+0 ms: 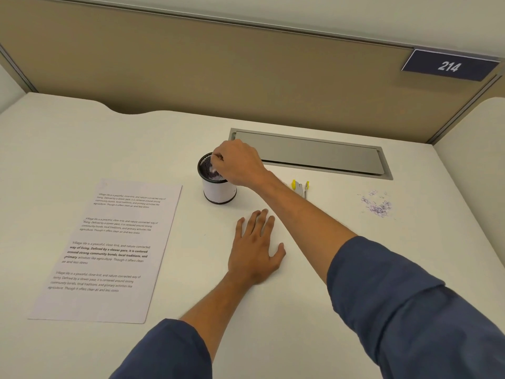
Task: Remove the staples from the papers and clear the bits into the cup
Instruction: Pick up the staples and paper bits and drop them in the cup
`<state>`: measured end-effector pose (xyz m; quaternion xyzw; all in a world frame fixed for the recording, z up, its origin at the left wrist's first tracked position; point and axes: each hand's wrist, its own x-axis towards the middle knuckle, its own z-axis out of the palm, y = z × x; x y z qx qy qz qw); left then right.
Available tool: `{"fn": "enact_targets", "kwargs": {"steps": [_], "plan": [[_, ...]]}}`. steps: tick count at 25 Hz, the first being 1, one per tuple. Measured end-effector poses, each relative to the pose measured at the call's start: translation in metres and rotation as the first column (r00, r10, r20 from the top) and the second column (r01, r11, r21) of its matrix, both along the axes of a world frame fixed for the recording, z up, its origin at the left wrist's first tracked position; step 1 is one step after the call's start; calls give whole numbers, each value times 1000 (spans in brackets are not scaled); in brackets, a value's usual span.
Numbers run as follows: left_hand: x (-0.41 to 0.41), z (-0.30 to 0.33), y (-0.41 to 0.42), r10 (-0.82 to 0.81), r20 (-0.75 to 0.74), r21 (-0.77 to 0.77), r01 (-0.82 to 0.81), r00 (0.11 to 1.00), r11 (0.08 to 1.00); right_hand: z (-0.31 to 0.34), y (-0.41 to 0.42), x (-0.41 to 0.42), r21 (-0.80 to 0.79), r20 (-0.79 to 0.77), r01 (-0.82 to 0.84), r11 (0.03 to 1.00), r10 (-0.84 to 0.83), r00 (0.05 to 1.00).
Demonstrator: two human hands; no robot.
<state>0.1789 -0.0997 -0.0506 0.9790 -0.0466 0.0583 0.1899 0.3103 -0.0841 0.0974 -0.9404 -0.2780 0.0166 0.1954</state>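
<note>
A black mesh cup [218,188] with a white lining stands mid-desk, with small pale bits inside. My right hand [240,162] hovers over its rim, fingertips pinched together and pointing down into it; I cannot tell whether bits remain in the pinch. My left hand [255,247] lies flat on the desk in front of the cup, fingers spread, holding nothing. A printed stack of papers [109,250] lies to the left. A pile of loose bits [378,205] sits on the desk at the right. A yellow-handled staple remover [300,187] lies behind my right forearm, partly hidden.
A grey cable-tray lid [314,154] is set into the desk behind the cup. A beige partition [218,77] with a "214" sign [449,66] closes off the back. A side panel edge [464,110] runs along the right.
</note>
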Motion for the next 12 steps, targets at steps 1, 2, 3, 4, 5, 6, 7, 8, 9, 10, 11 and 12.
{"fn": "enact_targets", "kwargs": {"steps": [1,2,3,4,5,6,7,8,9,10,11,12], "plan": [[0,0,0,-2,-7,0,2,1000,1000,-1,1,0,-31,33,2,1000,-1,999],[0,1,0,-5,-13,-1,5,1000,1000,-1,2,0,-52,72,1,999,3,997],[0,2,0,-6,-15,-2,6,1000,1000,0,2,0,-68,112,-12,998,20,994],[0,3,0,-8,-20,0,8,1000,1000,0,3,1,-84,132,-27,996,38,991],[-1,4,0,-8,-24,3,8,1000,1000,0,5,1,-89,137,-36,995,48,989],[-1,4,1,-8,-24,2,8,1000,1000,1,6,3,-91,124,-31,995,43,991],[-2,4,1,-6,-22,0,6,1000,1000,1,7,3,-86,99,-22,996,31,995],[-1,5,1,-4,-22,0,4,1000,1000,2,8,3,-77,67,-10,997,15,998],[-1,5,1,-5,-25,3,5,1000,1000,2,9,3,-71,47,-1,997,5,999],[-1,5,1,-6,-27,7,6,1000,1000,3,10,4,-70,33,-4,998,7,999],[-1,5,1,-6,-26,10,6,1000,1000,4,10,4,-80,20,-20,997,21,1000],[0,5,1,-5,-21,12,5,1000,1000,4,10,4,-95,9,-39,995,40,999]]}}
